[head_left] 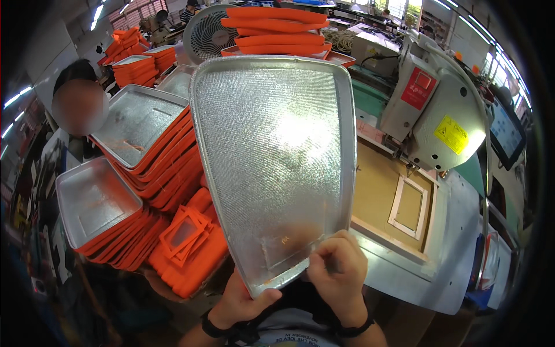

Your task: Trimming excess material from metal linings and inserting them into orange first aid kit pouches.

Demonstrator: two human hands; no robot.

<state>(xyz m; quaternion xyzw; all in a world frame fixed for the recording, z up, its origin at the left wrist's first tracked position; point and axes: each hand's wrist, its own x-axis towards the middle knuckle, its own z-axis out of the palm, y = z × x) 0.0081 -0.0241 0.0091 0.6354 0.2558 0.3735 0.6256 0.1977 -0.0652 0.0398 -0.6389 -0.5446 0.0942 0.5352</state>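
Observation:
In front of me stands a large silver foil-faced panel [260, 162] with rounded corners and a raised, piped rim. My left hand [243, 301] grips its near left corner, thumb over the front rim. My right hand [341, 269] is closed in a pinch against the near right part of the panel. What its fingertips hold, if anything, is too small to make out. A small orange scrap or thread [285, 240] shows on the foil near the bottom. The panel's back is hidden.
At left are stacks of orange panels with silver faces [141, 124], and orange rectangular frames [185, 231]. An industrial sewing machine [433, 115] stands at right over a board with a wooden frame [425, 214]. Behind are a fan [214, 34] and piled orange pieces [277, 26]. A person is at left.

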